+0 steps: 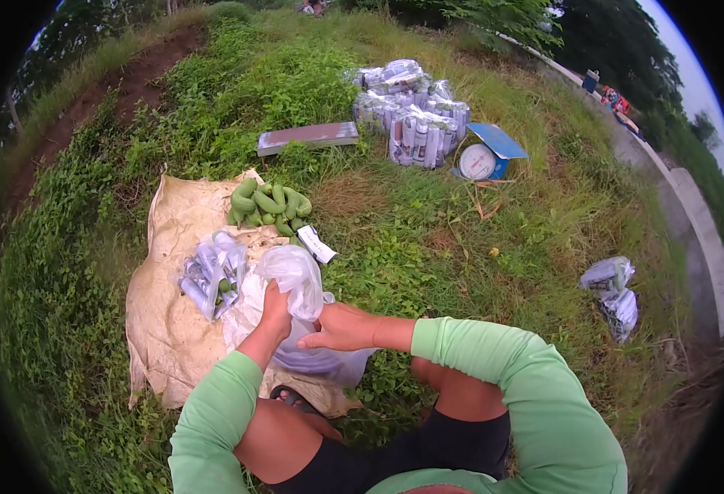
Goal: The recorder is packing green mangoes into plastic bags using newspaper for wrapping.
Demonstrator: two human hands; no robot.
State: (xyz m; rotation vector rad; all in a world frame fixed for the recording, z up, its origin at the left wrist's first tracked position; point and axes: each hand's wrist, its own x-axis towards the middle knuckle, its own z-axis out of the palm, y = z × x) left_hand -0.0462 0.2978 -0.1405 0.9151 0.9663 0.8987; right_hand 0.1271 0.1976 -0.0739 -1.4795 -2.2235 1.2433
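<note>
A translucent white plastic bag [292, 276] is bunched up between my two hands, just above a tan sack sheet [160, 305]. My left hand [275, 317] is closed on its near left side. On the other side my right hand [342, 327] grips it, thumb stretched out toward the left; the fingertips are partly hidden. More thin plastic [337, 362] spreads below my hands. To the left lies a clear bag of paper-wrapped rolls [214, 272]. Beyond it sits a heap of green, cucumber-like vegetables [267, 204], with a single paper-wrapped roll [317, 244] beside them.
Packed clear bags of wrapped rolls [415, 132] stand at the far middle. Next to them is a blue dial scale [479, 162]; a flat board [308, 138] lies to their left. Two more bags [613, 288] rest on the grass at right, near a concrete edge [700, 214].
</note>
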